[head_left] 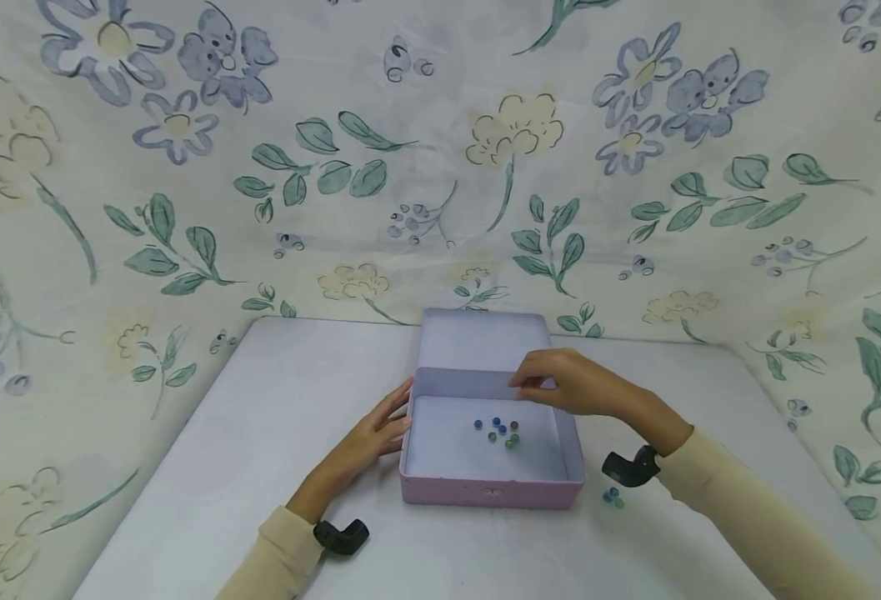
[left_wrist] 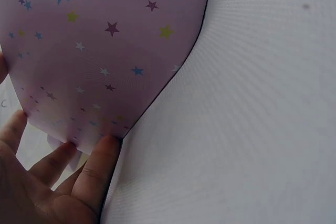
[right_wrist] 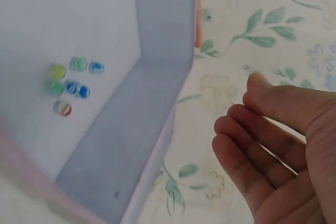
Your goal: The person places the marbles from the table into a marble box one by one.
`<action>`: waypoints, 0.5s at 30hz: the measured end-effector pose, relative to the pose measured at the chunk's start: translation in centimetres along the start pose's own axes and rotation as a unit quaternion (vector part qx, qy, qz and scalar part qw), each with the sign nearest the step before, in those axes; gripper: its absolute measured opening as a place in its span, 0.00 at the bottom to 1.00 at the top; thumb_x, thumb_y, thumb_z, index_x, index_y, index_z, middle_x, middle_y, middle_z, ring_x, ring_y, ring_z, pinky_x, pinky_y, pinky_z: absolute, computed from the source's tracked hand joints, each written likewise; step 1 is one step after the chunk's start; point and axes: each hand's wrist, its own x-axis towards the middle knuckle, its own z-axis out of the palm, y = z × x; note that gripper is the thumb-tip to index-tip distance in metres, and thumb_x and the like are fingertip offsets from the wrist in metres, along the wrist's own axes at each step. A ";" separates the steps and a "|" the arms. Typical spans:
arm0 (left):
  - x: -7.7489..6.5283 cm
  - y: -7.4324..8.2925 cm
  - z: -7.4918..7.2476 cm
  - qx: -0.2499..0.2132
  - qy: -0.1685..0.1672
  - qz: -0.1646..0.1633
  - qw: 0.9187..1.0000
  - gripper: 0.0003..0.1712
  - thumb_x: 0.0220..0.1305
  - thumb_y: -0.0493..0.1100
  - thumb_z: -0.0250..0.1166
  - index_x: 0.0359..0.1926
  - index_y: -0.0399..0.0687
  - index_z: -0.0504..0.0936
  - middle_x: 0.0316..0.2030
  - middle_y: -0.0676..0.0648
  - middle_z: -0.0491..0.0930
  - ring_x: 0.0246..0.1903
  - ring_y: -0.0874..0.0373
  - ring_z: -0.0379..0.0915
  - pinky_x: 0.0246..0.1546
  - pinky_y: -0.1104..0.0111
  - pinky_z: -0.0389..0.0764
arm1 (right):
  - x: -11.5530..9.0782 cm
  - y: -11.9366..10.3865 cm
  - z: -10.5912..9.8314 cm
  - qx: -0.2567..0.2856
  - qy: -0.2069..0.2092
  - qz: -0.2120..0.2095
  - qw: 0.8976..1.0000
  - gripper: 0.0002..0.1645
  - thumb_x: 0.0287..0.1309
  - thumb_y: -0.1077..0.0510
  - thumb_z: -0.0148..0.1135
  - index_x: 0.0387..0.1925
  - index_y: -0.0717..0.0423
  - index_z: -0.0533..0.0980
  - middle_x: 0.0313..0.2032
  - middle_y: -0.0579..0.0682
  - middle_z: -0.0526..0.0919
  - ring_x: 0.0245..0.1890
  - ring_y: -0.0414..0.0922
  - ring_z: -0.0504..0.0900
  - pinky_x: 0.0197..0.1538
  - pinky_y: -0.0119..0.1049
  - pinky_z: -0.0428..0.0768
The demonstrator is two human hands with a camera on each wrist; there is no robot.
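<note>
An open lilac box (head_left: 493, 493) stands on the white table, its lid (head_left: 485, 337) tipped back. Several glass marbles (head_left: 503, 430), blue, green and one brownish, lie on the box floor. Against the box's left wall rest the fingertips of my left hand (head_left: 365, 437); the left wrist view shows them touching the star-printed side (left_wrist: 110, 51). Over the back right part of the box hovers my right hand (head_left: 571, 383). Its fingers (right_wrist: 231, 161) are loosely bent and apart from the thumb, with nothing visible between them.
A small cluster of blue and green marbles (head_left: 613, 497) sits on the table (head_left: 485, 554) to the right of the box, near the right forearm. Behind the table hangs a flower-patterned cloth (head_left: 440, 200).
</note>
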 end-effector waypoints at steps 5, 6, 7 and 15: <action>0.0 0.0 -0.3 0.002 -0.005 0.004 1.000 0.36 0.78 0.47 0.49 0.79 0.73 0.45 0.80 0.42 0.43 0.75 0.33 0.48 0.64 0.44 0.73 | -2.4 0.2 -1.0 -0.007 0.014 0.021 1.000 0.11 0.61 0.61 0.68 0.46 0.49 0.85 0.41 0.43 0.87 0.41 0.36 0.82 0.42 0.28 0.84; 0.0 0.0 -0.3 0.002 -0.006 0.006 1.000 0.36 0.78 0.47 0.49 0.79 0.72 0.45 0.80 0.41 0.43 0.75 0.33 0.48 0.64 0.44 0.73 | -2.9 0.3 -1.2 -0.008 0.018 0.024 1.000 0.12 0.61 0.62 0.68 0.46 0.49 0.85 0.41 0.42 0.87 0.40 0.36 0.82 0.42 0.28 0.84; 0.0 0.0 -0.3 0.001 -0.008 0.007 1.000 0.36 0.78 0.47 0.49 0.79 0.72 0.45 0.80 0.41 0.43 0.75 0.32 0.48 0.64 0.44 0.73 | -3.3 0.4 -1.3 -0.007 0.021 0.026 0.999 0.12 0.60 0.62 0.68 0.46 0.49 0.85 0.41 0.42 0.87 0.41 0.36 0.82 0.42 0.28 0.84; 0.1 0.0 -0.2 0.001 -0.009 0.008 1.000 0.37 0.78 0.46 0.49 0.79 0.72 0.44 0.80 0.40 0.43 0.75 0.32 0.48 0.64 0.43 0.73 | -6.5 0.8 -1.5 -0.004 0.036 0.052 0.998 0.12 0.59 0.62 0.69 0.46 0.51 0.85 0.42 0.44 0.87 0.40 0.35 0.82 0.43 0.27 0.85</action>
